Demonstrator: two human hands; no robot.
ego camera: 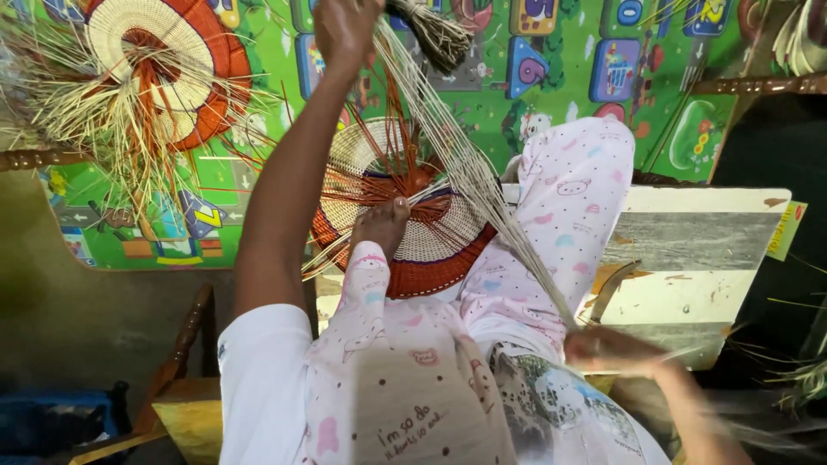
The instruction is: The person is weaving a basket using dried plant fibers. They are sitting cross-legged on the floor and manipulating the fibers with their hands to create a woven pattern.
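My left hand (pixel 345 30), at 12 o'clock, grips the pale straw strands (pixel 469 164); my blurred right hand (pixel 616 349), at 4 o'clock, pinches their other end above the woven disc (pixel 413 232).

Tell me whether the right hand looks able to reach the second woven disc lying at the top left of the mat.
Probably not as things stand: the right hand is low by the lap, gripping straw strands, while the second woven disc lies across the left arm.

**Head view: weaving in hand**

Your left hand (pixel 345 30) grips long pale straw strands (pixel 465 164) high up; your right hand (pixel 616 349), blurred, pinches their lower end. Your bare foot (pixel 383 226) rests on the round cream-and-orange woven disc (pixel 426 258). A second fringed woven disc (pixel 159 73) lies on the green play mat (pixel 551 95).
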